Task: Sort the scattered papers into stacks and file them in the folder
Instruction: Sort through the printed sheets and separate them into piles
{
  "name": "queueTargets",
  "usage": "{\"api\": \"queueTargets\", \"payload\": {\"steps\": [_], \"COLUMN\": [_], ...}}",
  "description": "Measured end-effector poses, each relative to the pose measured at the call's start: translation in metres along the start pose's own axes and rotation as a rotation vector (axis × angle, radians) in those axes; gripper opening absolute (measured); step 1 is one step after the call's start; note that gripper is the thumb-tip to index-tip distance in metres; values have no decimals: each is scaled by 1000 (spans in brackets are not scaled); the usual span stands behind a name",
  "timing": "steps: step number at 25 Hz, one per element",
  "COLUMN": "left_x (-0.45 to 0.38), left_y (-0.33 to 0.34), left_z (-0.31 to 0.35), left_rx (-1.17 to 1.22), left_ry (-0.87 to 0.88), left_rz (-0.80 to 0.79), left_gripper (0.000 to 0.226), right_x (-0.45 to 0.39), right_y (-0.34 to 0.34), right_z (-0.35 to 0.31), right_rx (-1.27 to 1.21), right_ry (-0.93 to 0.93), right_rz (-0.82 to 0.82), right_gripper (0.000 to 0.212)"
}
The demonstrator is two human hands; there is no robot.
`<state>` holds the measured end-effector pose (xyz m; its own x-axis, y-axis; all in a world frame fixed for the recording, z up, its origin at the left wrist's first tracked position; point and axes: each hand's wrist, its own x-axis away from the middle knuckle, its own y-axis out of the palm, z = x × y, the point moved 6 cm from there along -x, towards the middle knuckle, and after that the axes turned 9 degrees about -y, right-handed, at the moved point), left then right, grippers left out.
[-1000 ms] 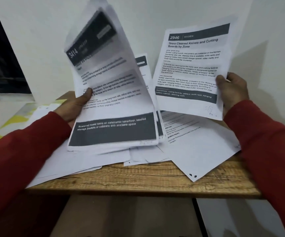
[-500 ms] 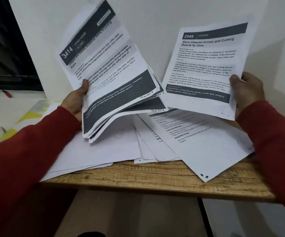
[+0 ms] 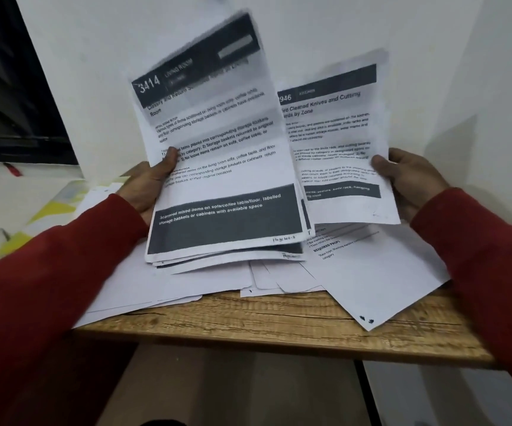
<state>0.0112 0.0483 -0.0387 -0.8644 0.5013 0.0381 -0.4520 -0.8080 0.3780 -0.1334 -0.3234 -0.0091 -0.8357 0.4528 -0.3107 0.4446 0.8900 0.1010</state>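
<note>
My left hand (image 3: 151,182) grips a stack of printed sheets (image 3: 218,167), its top page headed "3414 Living Room", held upright above the table. My right hand (image 3: 411,179) holds a single sheet (image 3: 341,142) headed "Store Cleaned Knives and Cutting Boards by Zone" by its right edge. The stack overlaps that sheet's left side. More loose papers (image 3: 380,278) lie scattered on the wooden table (image 3: 279,327) below both hands.
A yellow and white folder (image 3: 48,210) lies at the left, partly under papers. A white wall stands close behind the table, with a dark window (image 3: 12,96) at the left. One sheet's corner overhangs the table's front right edge.
The stack in my left hand has swung right and upright, now covering the left part of the single sheet. My right hand has lowered its sheet slightly toward the stack.
</note>
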Motion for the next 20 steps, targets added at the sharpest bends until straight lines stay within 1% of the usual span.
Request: {"api": "queueTargets", "payload": {"steps": [2, 6, 9, 12, 16, 20], "left_x": [2, 2, 4, 8, 14, 24], "left_y": [4, -3, -4, 3, 11, 19], "left_z": [-1, 6, 8, 9, 14, 23], "left_rx": [-30, -155, -238, -271, -253, -201], "left_ry": [16, 147, 193, 238, 303, 395], "left_rz": [39, 190, 243, 226, 213, 163], "left_gripper": [42, 28, 18, 16, 18, 21], "right_x": [-1, -5, -4, -3, 0, 6], "right_y": [2, -8, -10, -9, -8, -2], "right_z": [0, -4, -6, -6, -10, -21], "right_rx": [-2, 16, 9, 3, -31, -102], "right_ry": [-20, -59, -63, -68, -86, -140], "right_rz": [-3, 61, 71, 62, 75, 75], "right_gripper": [18, 17, 18, 17, 15, 20]}}
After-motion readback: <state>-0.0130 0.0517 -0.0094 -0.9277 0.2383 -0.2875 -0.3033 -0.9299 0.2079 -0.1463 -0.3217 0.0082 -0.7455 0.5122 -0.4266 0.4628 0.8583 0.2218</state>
